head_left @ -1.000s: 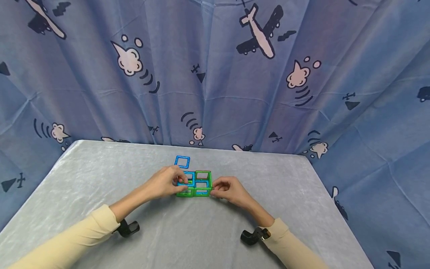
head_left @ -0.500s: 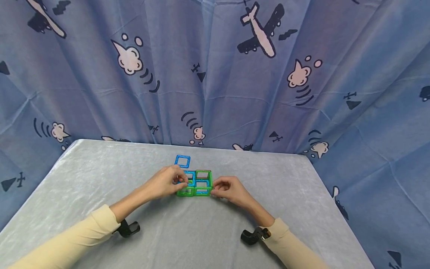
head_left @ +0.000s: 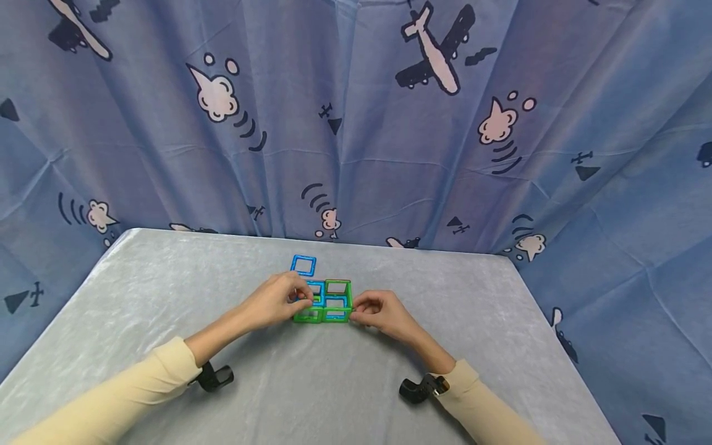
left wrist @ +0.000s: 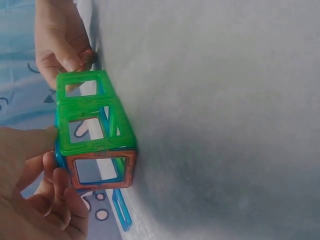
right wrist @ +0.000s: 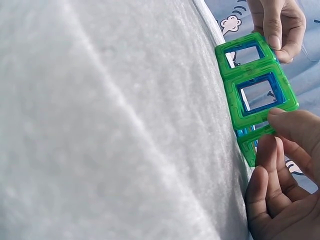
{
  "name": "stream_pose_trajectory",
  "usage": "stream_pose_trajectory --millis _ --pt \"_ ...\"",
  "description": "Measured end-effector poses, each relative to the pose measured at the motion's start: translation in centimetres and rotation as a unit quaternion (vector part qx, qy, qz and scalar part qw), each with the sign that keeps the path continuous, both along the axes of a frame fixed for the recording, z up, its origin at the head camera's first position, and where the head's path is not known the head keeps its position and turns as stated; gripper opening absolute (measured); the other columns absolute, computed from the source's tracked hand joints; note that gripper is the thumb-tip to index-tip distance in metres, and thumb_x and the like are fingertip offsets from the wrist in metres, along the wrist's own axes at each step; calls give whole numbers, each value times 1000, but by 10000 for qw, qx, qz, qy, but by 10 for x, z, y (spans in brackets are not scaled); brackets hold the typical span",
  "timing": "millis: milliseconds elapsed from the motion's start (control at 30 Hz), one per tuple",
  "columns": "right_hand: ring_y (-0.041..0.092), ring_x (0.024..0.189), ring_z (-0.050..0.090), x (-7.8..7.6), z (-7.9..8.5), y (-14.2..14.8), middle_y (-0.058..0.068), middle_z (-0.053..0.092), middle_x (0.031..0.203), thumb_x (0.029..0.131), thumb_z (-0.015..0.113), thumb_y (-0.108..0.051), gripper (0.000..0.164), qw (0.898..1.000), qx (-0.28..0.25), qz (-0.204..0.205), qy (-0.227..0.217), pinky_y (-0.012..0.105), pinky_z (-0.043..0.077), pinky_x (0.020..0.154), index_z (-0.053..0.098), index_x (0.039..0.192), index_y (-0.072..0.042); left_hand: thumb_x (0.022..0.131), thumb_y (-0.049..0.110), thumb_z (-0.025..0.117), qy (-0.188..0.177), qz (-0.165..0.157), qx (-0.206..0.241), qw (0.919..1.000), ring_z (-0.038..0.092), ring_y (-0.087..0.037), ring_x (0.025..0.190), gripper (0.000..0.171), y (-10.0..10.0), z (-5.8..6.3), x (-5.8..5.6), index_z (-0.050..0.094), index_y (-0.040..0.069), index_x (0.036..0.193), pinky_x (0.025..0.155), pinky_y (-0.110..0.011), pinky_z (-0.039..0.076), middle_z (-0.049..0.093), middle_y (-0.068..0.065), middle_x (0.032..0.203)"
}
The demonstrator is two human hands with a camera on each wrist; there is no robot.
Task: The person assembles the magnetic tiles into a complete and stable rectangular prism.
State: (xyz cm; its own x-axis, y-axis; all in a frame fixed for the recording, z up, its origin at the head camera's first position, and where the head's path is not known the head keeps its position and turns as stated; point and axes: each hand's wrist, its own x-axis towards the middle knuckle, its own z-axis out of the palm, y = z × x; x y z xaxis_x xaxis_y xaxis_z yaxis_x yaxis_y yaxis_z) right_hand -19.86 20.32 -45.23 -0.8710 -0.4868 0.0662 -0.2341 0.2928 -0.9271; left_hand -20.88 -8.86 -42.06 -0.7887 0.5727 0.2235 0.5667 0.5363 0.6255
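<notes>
A small block of two joined cubes, built from square magnetic tiles, stands on the table, with green frames in front and blue ones on top and inside. An orange tile forms its left side. My left hand pinches the left cube at its blue upper tile, thumb towards the front. On the other side my right hand pinches the green right-side tile between thumb and fingers. The left fingers hide part of the left cube in the head view.
A loose blue square tile lies flat just behind the block. Light grey cloth covers the table. A blue curtain with printed planes hangs along its back edge.
The left thumb has shifted slightly up along the left cube. Both hands keep their hold and the block stays in place; the head view drifts a little.
</notes>
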Motion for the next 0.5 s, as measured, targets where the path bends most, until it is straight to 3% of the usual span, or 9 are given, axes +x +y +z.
stream_pose_trajectory --millis 267,500 --pt "13 66 57 -1 -2 0 15 68 87 90 77 -1 17 10000 33 -54 -26 20 45 55 72 105 6 88 10 80 87 -131 142 9998 57 -12 77 7 -1 -4 -2 75 14 91 67 -30 51 59 7 88" --pt "14 66 58 -2 -2 1 15 68 87 90 77 0 17 10000 2 -34 -6 21 46 55 72 105 6 85 10 83 72 -183 357 9992 57 -13 76 18 -11 -7 -1 76 12 101 67 -30 52 60 1 93"
